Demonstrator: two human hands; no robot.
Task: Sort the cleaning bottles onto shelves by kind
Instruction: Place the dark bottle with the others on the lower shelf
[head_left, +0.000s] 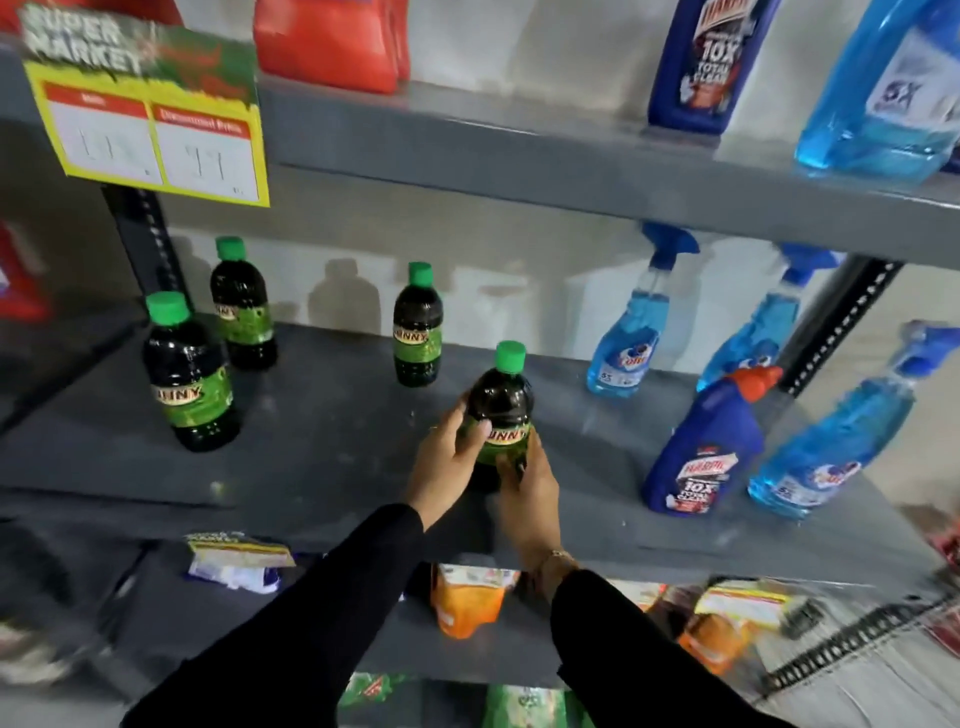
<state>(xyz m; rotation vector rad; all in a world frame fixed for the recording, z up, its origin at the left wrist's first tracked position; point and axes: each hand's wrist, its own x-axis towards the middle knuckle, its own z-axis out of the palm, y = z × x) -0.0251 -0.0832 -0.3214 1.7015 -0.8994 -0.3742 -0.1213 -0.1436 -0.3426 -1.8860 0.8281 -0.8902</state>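
A dark bottle with a green cap and green label (501, 400) stands on the grey middle shelf (322, 441). My left hand (447, 462) wraps its left side and my right hand (527, 499) holds its lower right. Three matching dark bottles stand further left: one in front (189, 374), one behind it (241, 306), one mid-shelf (417, 325). On the right of the same shelf are blue spray bottles (626, 332) (758, 332) (831, 441) and a dark blue toilet-cleaner bottle with a red cap (706, 447).
The upper shelf (519, 150) carries red pouches (327, 41), another blue toilet-cleaner bottle (701, 62) and a large blue liquid bottle (888, 93). A yellow price sign (150, 124) hangs at upper left. Orange packets (467, 597) lie on the shelf below.
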